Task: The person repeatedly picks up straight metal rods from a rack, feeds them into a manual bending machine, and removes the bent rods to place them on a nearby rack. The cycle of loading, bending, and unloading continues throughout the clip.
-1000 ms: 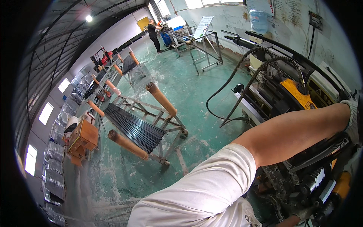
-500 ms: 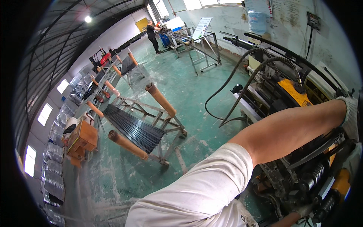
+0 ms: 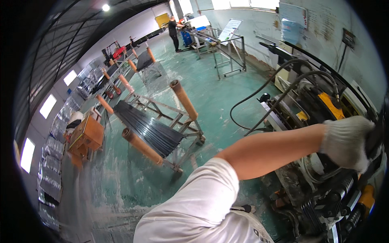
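Observation:
My left arm, in a white sleeve, reaches across to the right over a machine. On its end, my left hand (image 3: 347,142) wears a pale knitted glove, with the fingers curled round a dark bar-like part (image 3: 376,135) at the right rim. Much of that part falls in shadow, so its kind is unclear. Below the hand lies the machine's dark bed, with black coil springs (image 3: 339,195) and a yellow cylinder (image 3: 366,197). Behind the hand is a yellow machine part (image 3: 331,106) fed by black hoses (image 3: 298,83). I cannot make out my right hand.
A metal rack (image 3: 190,131) with upright brown tubes (image 3: 184,100) carries long dark strips (image 3: 150,127) to the left. Beyond are a wooden cabinet (image 3: 86,135), wrapped bundles (image 3: 50,164), a metal frame table (image 3: 231,54) and a person in dark clothes (image 3: 174,34).
My left hand has come inward from the right rim and now shows whole, closed round the dark part. The right glove, earlier low at the right, has dropped from sight. The view has shifted slightly.

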Demonstrator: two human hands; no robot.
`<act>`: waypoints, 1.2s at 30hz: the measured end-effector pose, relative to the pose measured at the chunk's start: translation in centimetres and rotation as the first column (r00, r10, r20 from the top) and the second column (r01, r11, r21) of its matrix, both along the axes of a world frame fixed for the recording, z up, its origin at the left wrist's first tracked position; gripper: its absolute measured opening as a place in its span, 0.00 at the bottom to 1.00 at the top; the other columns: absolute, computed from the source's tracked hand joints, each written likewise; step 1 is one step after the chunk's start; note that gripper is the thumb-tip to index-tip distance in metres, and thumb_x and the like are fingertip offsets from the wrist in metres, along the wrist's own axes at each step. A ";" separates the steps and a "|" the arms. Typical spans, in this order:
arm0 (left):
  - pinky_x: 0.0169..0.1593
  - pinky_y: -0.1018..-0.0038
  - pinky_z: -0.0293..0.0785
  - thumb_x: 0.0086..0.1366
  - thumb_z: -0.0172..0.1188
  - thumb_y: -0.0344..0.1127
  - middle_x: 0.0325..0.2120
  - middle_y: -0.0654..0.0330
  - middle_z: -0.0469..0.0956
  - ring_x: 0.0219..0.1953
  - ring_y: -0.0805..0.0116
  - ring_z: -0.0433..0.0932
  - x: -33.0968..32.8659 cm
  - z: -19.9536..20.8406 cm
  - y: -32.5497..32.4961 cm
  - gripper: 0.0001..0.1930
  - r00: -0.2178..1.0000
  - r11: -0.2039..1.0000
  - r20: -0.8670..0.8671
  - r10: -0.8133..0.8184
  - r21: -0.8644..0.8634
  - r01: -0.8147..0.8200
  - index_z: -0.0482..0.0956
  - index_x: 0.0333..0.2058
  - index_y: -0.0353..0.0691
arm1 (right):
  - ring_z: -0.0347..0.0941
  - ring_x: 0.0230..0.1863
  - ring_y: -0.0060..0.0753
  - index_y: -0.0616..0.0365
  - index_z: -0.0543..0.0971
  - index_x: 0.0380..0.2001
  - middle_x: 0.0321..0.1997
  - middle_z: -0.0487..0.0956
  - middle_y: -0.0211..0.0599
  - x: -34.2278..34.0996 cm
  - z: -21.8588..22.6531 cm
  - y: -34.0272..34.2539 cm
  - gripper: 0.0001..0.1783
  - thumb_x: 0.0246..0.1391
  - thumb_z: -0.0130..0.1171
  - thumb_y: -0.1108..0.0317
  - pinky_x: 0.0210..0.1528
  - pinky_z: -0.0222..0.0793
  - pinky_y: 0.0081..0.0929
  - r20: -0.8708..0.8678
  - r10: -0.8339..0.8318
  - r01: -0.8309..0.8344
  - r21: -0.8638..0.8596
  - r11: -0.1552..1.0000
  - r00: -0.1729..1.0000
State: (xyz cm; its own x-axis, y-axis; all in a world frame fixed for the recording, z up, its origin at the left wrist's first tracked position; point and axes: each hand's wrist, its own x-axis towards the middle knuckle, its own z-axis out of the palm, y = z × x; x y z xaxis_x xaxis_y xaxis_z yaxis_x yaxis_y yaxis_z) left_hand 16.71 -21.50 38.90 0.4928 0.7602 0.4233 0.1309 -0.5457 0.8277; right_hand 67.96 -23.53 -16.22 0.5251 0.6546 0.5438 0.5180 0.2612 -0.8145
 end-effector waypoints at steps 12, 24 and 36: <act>0.49 0.69 0.84 0.58 0.71 0.21 0.37 0.63 0.83 0.43 0.71 0.85 -21.4 -14.8 -41.5 0.19 0.311 0.531 0.511 0.801 -0.368 -0.764 0.79 0.47 0.39 | 0.83 0.56 0.44 0.60 0.84 0.59 0.58 0.87 0.47 -34.7 12.6 -5.4 0.23 0.71 0.63 0.56 0.61 0.79 0.45 -0.227 0.666 -0.668 0.080 0.740 0.710; 0.48 0.60 0.88 0.62 0.66 0.18 0.37 0.53 0.85 0.40 0.57 0.89 -6.7 -19.3 -84.2 0.17 -0.698 -0.478 0.587 0.411 -0.513 -0.713 0.79 0.50 0.33 | 0.83 0.47 0.34 0.74 0.82 0.60 0.51 0.88 0.44 -68.1 25.5 -37.8 0.26 0.72 0.71 0.60 0.53 0.80 0.33 -0.512 0.857 -0.980 -0.133 -0.149 -0.061; 0.54 0.49 0.85 0.65 0.56 0.22 0.34 0.43 0.83 0.39 0.43 0.86 4.2 -15.5 -120.8 0.13 -0.558 -0.675 0.819 -0.130 -0.485 -0.555 0.75 0.49 0.31 | 0.83 0.49 0.33 0.68 0.84 0.58 0.51 0.90 0.44 -77.0 45.3 -85.8 0.22 0.70 0.68 0.62 0.57 0.75 0.34 0.165 0.800 -0.781 0.177 -0.599 -0.576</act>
State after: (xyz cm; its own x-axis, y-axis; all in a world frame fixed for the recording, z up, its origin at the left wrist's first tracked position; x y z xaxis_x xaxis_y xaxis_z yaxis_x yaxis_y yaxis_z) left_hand 20.93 -142.30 23.38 -0.4365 -0.8846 0.1638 0.7402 -0.2496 0.6244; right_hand -9.01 -109.33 29.11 -0.6833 0.0138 0.7300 -0.6983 0.2799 -0.6589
